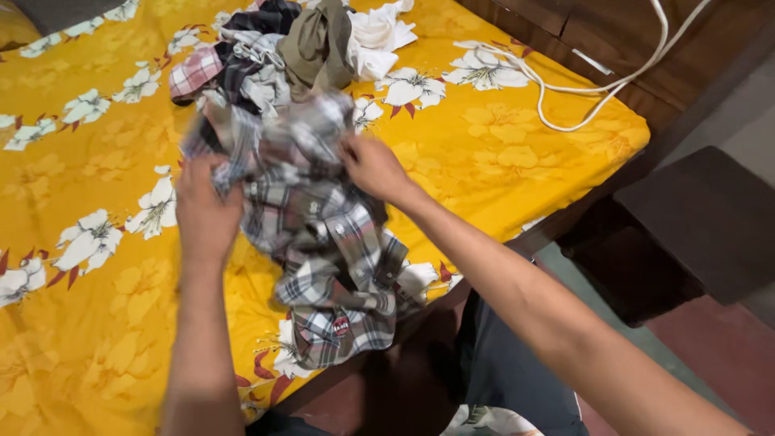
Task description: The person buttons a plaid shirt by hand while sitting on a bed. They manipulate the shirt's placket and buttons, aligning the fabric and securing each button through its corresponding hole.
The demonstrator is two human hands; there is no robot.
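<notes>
A yellow bedsheet printed with white flowers [500, 153] is covering the bed. Both the left hand [206, 206] and the right hand [373, 165] are gripping a crumpled grey-and-white plaid shirt [323, 242] above its edge. A pile of mixed clothes [282, 48] is lying behind, a white cable [565, 89] is trailing towards dark wooden furniture [613, 32], and a reddish floor [718, 347] is showing.

the plaid shirt [323, 242] is soft, matt woven cloth, crumpled. the yellow flowered bedsheet [97, 323] looks like smooth matt cotton. the white cord [581, 89] seems smooth plastic, against dark, dull wood furniture [613, 32].
</notes>
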